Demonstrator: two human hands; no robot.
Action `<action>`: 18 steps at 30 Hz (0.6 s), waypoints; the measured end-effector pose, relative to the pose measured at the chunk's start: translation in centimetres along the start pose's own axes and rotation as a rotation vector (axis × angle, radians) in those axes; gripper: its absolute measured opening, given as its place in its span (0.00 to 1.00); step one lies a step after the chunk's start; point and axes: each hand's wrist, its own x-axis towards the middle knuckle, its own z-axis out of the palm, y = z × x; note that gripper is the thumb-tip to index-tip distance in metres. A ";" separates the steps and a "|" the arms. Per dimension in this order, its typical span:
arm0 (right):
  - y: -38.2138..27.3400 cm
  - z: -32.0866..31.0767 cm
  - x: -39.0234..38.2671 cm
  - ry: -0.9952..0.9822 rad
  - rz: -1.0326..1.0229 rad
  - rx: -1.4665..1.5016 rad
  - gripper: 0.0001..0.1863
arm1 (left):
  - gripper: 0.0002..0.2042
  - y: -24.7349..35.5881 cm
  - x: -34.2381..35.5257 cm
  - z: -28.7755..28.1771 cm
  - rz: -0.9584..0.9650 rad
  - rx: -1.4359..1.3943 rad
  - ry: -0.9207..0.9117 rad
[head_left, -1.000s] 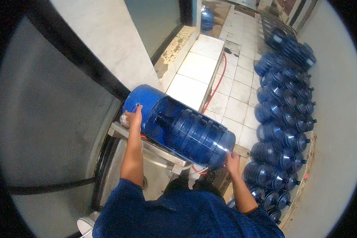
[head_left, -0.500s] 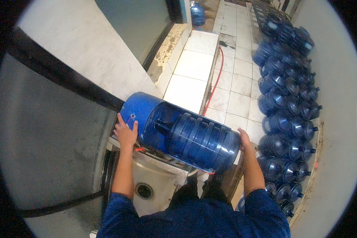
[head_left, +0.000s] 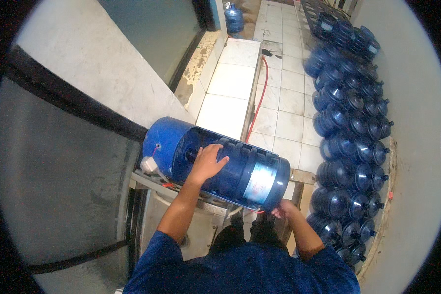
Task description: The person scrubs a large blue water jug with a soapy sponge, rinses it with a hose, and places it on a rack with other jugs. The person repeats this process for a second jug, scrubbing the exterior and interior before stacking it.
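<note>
In the head view, a big, ridged, see-through blue plastic bottle point(head_left: 237, 169) with a shiny pale label point(head_left: 260, 183) lies on its side in a cut-open, round blue drum point(head_left: 167, 139). The left hand point(head_left: 208, 164) spreads over it. The right hand point(head_left: 285, 209) curls near its bottom end point(head_left: 281, 181); I cannot tell if it pinches anything.

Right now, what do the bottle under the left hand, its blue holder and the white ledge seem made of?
Bottle: probably blue-tinted plastic, fairly glossy, given its ribs and sheen.
Holder: perhaps plastic, opaque and scuffed; painted metal isn't ruled out.
Ledge: likely glazed ceramic tile, smooth with straight joints.
</note>
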 end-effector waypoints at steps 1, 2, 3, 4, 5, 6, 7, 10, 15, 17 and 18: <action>0.7 -1.2 -0.6 0.045 -0.100 -0.093 0.26 | 0.27 -0.3 -0.1 0.8 -0.027 0.013 -0.060; 1.4 -2.0 -1.1 0.089 -0.199 -0.188 0.26 | 0.27 -0.8 -0.4 1.6 -0.029 0.034 -0.065; 0.7 -2.3 -2.0 0.179 -0.391 -0.066 0.24 | 0.28 -1.3 -0.5 2.2 -0.028 0.060 -0.067; -1.0 -2.6 -3.0 0.262 -0.579 0.053 0.23 | 0.29 -1.7 -1.0 2.6 -0.034 0.086 -0.067; -2.0 -3.8 -1.8 0.393 -0.722 -0.027 0.24 | 0.29 -1.8 -1.2 3.0 -0.038 0.101 -0.063; -3.0 -5.0 -0.5 0.523 -0.866 -0.110 0.25 | 0.30 -1.9 -1.3 3.3 -0.043 0.117 -0.057; -4.7 -4.4 -1.1 0.502 -0.906 -0.026 0.26 | 0.31 -1.9 -1.4 3.4 -0.047 0.137 -0.049; -6.7 -2.4 -2.6 0.355 -0.854 0.236 0.31 | 0.34 -1.5 -2.3 3.4 -0.070 0.216 -0.073; 1.4 -2.9 4.6 0.183 -0.390 0.170 0.40 | 0.35 -0.4 -4.4 3.7 -0.087 0.243 -0.116; 3.1 -2.3 3.5 0.309 -0.290 -0.020 0.37 | 0.35 -0.5 -5.3 3.6 -0.104 0.258 -0.124; 3.6 -2.3 3.0 0.363 -0.233 -0.054 0.36 | 0.35 -0.6 -5.8 3.4 -0.113 0.263 -0.130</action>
